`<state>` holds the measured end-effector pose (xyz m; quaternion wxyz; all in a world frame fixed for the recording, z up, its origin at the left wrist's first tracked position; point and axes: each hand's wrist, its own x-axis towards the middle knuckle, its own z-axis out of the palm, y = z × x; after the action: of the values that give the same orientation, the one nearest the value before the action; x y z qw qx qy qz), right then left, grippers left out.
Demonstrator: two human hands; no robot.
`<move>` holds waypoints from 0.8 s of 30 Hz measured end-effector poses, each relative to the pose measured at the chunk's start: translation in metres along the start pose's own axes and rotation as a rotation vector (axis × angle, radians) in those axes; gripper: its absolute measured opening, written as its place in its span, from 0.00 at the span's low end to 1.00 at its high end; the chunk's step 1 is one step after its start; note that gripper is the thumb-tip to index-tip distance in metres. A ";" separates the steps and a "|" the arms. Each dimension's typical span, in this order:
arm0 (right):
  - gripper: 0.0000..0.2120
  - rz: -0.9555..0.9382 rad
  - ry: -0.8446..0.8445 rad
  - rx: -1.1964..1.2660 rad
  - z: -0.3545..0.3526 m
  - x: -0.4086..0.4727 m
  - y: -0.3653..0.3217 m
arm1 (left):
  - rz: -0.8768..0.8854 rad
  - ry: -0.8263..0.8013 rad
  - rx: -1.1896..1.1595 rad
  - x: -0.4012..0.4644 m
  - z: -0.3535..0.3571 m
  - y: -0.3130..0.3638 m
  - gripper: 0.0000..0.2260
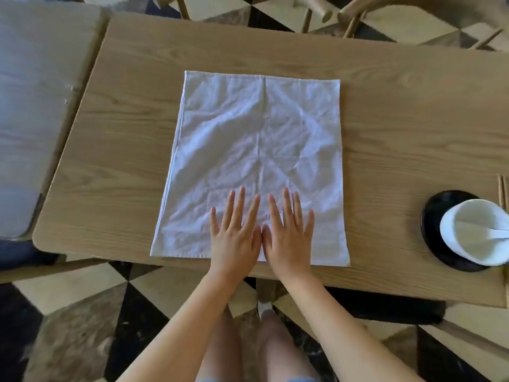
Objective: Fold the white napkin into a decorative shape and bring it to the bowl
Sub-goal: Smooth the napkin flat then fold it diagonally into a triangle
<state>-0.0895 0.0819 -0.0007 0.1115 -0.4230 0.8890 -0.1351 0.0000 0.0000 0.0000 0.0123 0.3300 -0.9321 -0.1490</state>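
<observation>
The napkin [256,150] lies spread flat on the bench [399,119], unfolded. The left hand [234,238] and right hand [286,238] press it, palms open. The bowl [473,232] waits far right of them; all folding remains.

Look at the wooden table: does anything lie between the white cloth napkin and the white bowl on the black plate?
Nothing visible does. Both hands, left hand and right hand, lie flat on the white cloth napkin. Only bare wooden table separates it from the white bowl, at the right on the black plate.
</observation>
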 end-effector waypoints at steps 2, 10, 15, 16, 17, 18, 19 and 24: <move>0.27 0.016 -0.053 0.019 0.006 0.004 0.001 | 0.024 -0.053 0.040 0.005 0.006 -0.008 0.24; 0.29 0.160 -0.009 -0.167 0.000 0.001 0.084 | -0.040 -0.069 0.102 0.020 0.000 -0.082 0.30; 0.29 0.239 0.107 -0.061 -0.005 0.038 0.058 | -0.301 0.008 0.102 0.056 -0.010 -0.083 0.32; 0.28 0.161 0.116 -0.040 -0.002 0.055 0.043 | -0.223 0.016 0.082 0.068 -0.008 -0.074 0.30; 0.27 0.083 0.124 -0.035 0.002 0.073 0.029 | -0.117 0.025 0.071 0.081 -0.006 -0.066 0.29; 0.27 0.028 0.122 -0.036 0.005 0.092 0.018 | -0.018 0.026 0.071 0.095 -0.004 -0.059 0.27; 0.26 -0.011 0.108 -0.040 0.009 0.109 0.010 | 0.060 0.021 0.079 0.109 -0.002 -0.055 0.26; 0.26 -0.139 0.019 -0.139 0.013 0.174 0.022 | 0.192 -0.083 0.158 0.177 -0.004 -0.070 0.30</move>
<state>-0.2088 -0.0427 -0.0346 0.0639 -0.4890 0.8658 -0.0844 -0.0955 -0.1623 -0.0296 -0.0381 0.2325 -0.9680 -0.0870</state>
